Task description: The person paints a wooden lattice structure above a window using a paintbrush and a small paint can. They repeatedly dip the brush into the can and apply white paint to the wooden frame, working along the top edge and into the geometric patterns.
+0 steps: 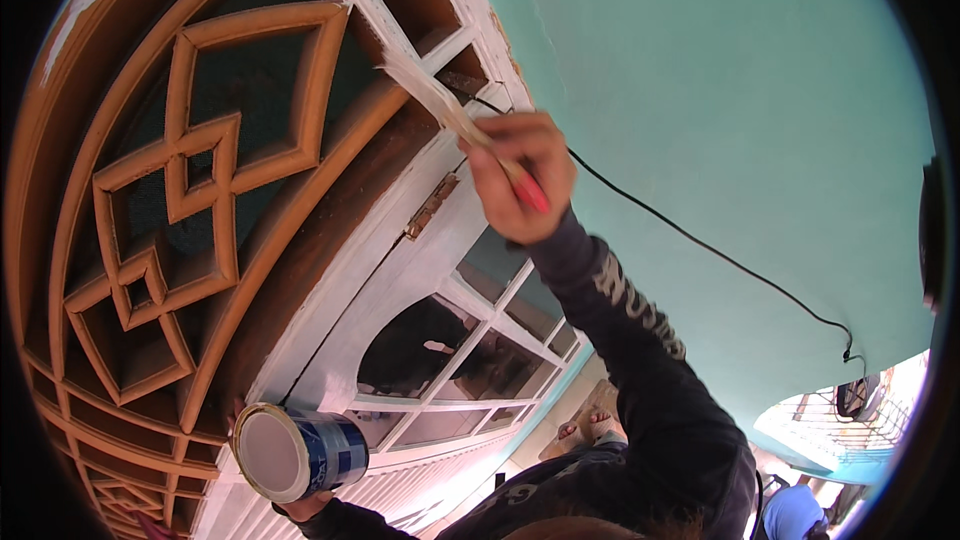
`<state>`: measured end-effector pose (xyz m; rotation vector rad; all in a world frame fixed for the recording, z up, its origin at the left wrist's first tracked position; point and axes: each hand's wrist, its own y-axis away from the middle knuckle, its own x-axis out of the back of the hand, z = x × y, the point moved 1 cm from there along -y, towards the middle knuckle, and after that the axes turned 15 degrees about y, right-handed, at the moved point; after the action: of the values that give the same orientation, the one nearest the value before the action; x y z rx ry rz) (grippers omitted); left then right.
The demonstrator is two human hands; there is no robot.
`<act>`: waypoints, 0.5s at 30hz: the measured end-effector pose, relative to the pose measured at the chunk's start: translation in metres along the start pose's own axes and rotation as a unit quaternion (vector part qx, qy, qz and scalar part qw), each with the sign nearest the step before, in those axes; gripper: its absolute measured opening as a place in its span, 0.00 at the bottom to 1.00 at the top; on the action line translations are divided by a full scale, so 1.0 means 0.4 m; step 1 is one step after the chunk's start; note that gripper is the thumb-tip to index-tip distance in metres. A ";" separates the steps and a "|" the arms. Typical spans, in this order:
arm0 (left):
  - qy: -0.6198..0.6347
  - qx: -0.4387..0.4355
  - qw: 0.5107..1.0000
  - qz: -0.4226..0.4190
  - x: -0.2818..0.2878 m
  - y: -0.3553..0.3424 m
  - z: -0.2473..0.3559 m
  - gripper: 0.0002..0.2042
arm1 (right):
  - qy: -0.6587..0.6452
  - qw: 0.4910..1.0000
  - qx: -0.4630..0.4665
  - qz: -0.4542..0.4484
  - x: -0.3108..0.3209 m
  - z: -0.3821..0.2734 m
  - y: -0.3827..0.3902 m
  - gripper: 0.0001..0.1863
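Gripping paintbrush in clenched right hand, long axis diagonal, bristles pointing up-left onto white door frame, red handle end down-right. Left hand fingers grasping paint can below, beside brown lattice panel; black cable across teal wall.

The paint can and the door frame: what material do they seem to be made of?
The paint can looks like metal: shiny rim, with a blue printed label. The door frame seems wood, coated in fresh white paint; brown, unpainted-looking lattice sits beside it. The brush handle appears wooden, red-tipped.
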<state>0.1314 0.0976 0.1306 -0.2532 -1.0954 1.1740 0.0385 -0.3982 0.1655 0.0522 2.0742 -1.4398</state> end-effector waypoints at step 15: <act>-0.005 -0.006 1.000 0.014 -0.012 -0.009 0.023 0.56 | -0.033 0.998 -0.046 0.017 0.018 -0.043 -0.089 0.10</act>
<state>0.1266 0.0887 0.1348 -0.2731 -1.1099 1.1948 0.0122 -0.4001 0.1955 0.0030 2.0728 -1.3066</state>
